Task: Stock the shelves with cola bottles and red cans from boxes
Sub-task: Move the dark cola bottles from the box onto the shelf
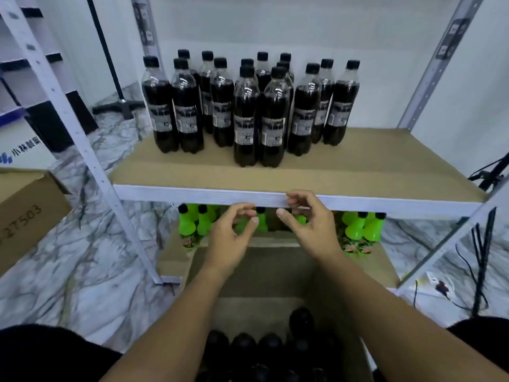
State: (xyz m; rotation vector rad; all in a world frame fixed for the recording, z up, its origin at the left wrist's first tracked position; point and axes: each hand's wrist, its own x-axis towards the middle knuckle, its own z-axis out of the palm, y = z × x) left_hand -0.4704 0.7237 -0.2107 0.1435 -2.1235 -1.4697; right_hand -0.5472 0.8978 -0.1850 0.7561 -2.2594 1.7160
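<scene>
Your cola bottles [249, 106] stand upright in a cluster toward the back and centre-left of the shelf [358, 172], leaving bare board along its front edge and across the right side of the frame. More dark-capped bottles sit in the open box [264, 274] at bottom centre, between your forearms. Your left hand [231, 238] and right hand [308, 224] hover just before the shelf's white front rim, fingers loosely curled, holding nothing, with green bottles [358, 227] on the lower shelf behind them.
</scene>
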